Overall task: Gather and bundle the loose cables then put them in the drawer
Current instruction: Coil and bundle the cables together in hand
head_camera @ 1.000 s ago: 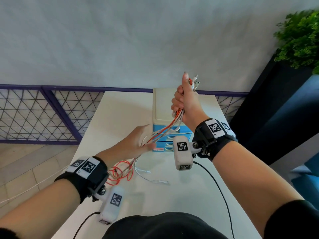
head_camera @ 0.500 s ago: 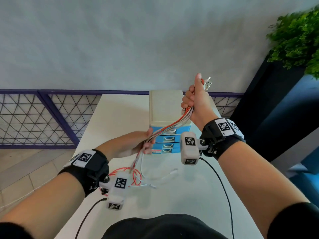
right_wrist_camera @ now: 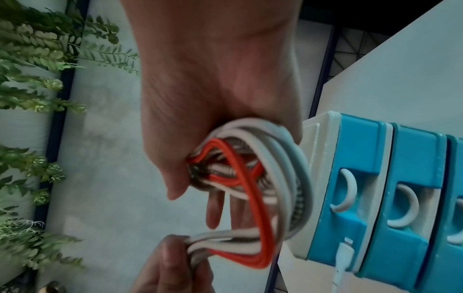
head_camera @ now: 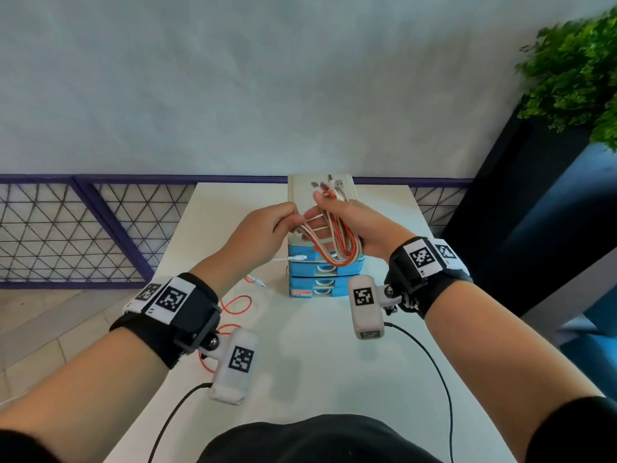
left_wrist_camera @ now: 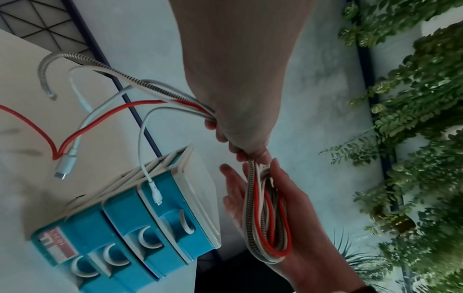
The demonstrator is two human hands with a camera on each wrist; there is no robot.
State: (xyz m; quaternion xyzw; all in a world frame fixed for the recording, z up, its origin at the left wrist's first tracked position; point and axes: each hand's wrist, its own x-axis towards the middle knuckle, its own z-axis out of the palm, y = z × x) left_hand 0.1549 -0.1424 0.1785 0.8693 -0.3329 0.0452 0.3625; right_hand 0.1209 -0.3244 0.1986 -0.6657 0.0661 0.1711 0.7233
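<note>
two hands meet above the white bench (head_camera: 334, 362) in the head view. the right hand (head_camera: 354, 225) holds a looped bundle of red, white and braided cables (head_camera: 337, 242) in its palm, thumb pinning the top, plug ends poking up. the left hand (head_camera: 263, 228) pinches the strands leading into the loop. behind stands a small blue-and-white plastic drawer unit (head_camera: 322, 275), drawers closed. loose red tails (head_camera: 233, 305) lie on the bench.

left wrist view: the left hand's (left_wrist_camera: 240, 126) grip is closed around the strands (left_wrist_camera: 160, 99), whose tails trail over the bench (left_wrist_camera: 20, 190); a white plug hangs touching the drawer unit (left_wrist_camera: 125, 237).

right wrist view: the right hand (right_wrist_camera: 213, 99) cups the bundle (right_wrist_camera: 250, 178), fingers partly extended.
</note>
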